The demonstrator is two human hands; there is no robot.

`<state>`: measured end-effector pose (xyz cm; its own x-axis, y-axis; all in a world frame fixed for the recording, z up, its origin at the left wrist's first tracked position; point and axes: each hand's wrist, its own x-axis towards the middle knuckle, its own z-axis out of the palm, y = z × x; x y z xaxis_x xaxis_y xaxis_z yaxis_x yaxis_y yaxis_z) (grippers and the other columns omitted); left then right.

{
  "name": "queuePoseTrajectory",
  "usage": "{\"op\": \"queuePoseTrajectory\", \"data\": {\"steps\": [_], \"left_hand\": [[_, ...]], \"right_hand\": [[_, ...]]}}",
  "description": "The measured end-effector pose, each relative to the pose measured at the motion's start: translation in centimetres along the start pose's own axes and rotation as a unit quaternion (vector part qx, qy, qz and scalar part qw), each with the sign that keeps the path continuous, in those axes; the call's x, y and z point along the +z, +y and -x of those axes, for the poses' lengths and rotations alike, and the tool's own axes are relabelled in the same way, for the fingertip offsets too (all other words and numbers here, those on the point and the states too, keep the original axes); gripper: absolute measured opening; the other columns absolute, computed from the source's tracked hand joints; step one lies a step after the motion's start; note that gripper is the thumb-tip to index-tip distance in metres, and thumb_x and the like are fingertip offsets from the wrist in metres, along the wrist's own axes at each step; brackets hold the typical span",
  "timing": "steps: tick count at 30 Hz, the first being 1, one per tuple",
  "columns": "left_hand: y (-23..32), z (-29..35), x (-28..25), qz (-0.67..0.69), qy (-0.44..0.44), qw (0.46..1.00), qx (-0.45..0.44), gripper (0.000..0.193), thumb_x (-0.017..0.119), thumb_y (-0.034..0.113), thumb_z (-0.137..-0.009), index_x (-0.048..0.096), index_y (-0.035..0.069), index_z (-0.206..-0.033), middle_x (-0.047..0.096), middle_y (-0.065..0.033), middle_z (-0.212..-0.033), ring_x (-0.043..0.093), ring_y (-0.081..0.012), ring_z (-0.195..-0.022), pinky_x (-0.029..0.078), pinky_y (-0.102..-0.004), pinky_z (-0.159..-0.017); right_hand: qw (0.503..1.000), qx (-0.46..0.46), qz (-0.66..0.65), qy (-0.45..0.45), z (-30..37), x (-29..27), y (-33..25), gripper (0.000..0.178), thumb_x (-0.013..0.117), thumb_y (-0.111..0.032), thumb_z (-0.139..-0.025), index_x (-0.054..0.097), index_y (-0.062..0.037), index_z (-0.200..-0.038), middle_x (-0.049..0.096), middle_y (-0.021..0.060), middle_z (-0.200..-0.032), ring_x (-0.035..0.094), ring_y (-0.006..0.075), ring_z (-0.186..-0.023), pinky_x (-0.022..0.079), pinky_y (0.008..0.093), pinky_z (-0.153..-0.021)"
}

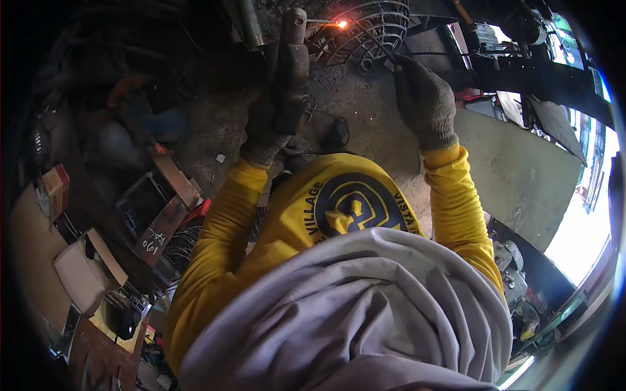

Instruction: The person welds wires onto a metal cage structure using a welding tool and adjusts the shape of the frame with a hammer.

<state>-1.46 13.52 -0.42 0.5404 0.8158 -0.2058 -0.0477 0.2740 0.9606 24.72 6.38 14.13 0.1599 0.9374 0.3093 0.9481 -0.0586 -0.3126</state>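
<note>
My left hand [264, 130], in a dark knit glove, is closed round the handle of a worn brown electrode holder [293, 62]. A thin welding electrode [321, 21] sticks out sideways from its head, and a bright orange glow sits at the rod's tip. That tip meets a round cage of bent metal rods [385, 29] at the top of the view. My right hand [425, 101], gloved too, is closed at the cage's near right side, its fingertips on a thin dark metal rod. Where that rod ends inside the glove is hidden.
A metal pipe [248, 23] stands left of the holder. Grey sheet [515, 173] lies to the right, near machine parts [512, 270]. Cardboard boxes [88, 270] and rusty metal pieces [163, 231] crowd the left. A dark cable [339, 133] lies on the floor between my arms.
</note>
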Motion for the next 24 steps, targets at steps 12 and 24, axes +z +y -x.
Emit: {"op": "queuePoseTrajectory", "data": {"steps": [12,24], "left_hand": [[1.7,0.6,1.2,-0.075,0.003,0.996,0.042,0.052,0.071,0.017,-0.094,0.053,0.002,-0.14,0.067,-0.0045,-0.116,0.062,-0.0112,-0.101,0.052,-0.03,-0.09],[0.1,1.0,-0.1,-0.016,0.022,0.996,0.086,0.046,0.062,0.02,-0.098,0.052,0.003,-0.14,0.064,-0.0055,-0.118,0.06,-0.0134,-0.102,0.051,-0.0314,-0.091]], "right_hand": [[0.999,-0.034,0.008,0.01,0.3,-0.1,0.2,0.023,0.068,-0.019,-0.089,0.071,-0.0089,-0.109,0.072,0.0127,-0.089,0.07,0.0325,-0.079,0.056,0.0404,-0.069],[0.983,-0.143,-0.049,0.106,2.0,2.2,3.4,0.016,0.07,-0.002,-0.085,0.07,0.0012,-0.102,0.072,0.0134,-0.093,0.07,0.0284,-0.083,0.057,0.0351,-0.073]]}}
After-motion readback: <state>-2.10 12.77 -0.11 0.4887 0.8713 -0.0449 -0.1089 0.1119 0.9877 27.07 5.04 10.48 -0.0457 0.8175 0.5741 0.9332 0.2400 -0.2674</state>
